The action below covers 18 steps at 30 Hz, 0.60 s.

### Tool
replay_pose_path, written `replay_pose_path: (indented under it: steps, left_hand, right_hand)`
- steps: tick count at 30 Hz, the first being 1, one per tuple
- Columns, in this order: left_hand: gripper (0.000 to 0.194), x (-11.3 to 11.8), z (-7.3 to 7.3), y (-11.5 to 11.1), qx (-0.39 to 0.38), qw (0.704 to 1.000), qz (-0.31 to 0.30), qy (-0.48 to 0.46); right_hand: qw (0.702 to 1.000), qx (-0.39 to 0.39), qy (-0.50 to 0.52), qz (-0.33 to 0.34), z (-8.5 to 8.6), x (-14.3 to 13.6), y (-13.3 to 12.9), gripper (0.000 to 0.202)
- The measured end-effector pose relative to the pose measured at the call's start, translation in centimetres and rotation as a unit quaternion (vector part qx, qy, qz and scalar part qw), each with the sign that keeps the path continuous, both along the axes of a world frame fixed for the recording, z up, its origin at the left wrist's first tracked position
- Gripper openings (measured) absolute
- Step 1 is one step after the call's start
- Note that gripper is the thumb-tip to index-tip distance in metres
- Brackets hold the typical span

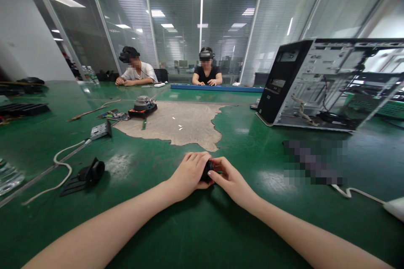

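A small black round part [207, 171] is held between my two hands just above the green table; its kind is hard to make out. My left hand [191, 172] wraps round its left side, fingers over the top and thumb below. From the right, my right hand [227, 176] grips its edge with thumb and fingertips. Much of the part is hidden behind the fingers. To the left on the tabletop lies a black plastic piece [91, 172] with a round end and a flat slotted foot.
An open computer case [293, 84] stands at the right. Ahead lie a bare worn patch [189, 122], a heatsink fan [143, 103] and a metal bracket [101, 129]. A cable [65, 151] runs along the left. Two people [206, 69] sit across the table.
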<state>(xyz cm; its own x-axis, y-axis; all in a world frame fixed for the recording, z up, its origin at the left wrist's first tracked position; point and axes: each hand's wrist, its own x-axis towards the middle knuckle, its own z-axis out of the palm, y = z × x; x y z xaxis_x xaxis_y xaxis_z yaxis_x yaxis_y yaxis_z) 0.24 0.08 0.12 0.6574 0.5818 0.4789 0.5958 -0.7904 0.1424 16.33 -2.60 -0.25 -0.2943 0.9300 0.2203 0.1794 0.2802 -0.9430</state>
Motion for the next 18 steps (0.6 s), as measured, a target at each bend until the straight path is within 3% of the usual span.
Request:
replay_pose_path:
  steps: [6,13,18]
  left_hand:
    - [0.061,-0.02,0.07,-0.09,-0.007,1.000,0.000,0.007]
    - [0.059,0.08,-0.19,0.32,-0.005,1.000,0.001,-0.004]
    - [0.061,0.02,-0.16,0.48,-0.009,1.000,0.001,0.002]
  right_hand:
    - [0.994,0.100,-0.035,-0.026,0.37,0.00,-0.52,0.018]
    - [1.000,-0.013,0.016,-0.005,0.27,-0.10,0.00,0.023]
    - [1.000,-0.015,-0.022,-0.002,0.58,-0.07,0.06,0.025]
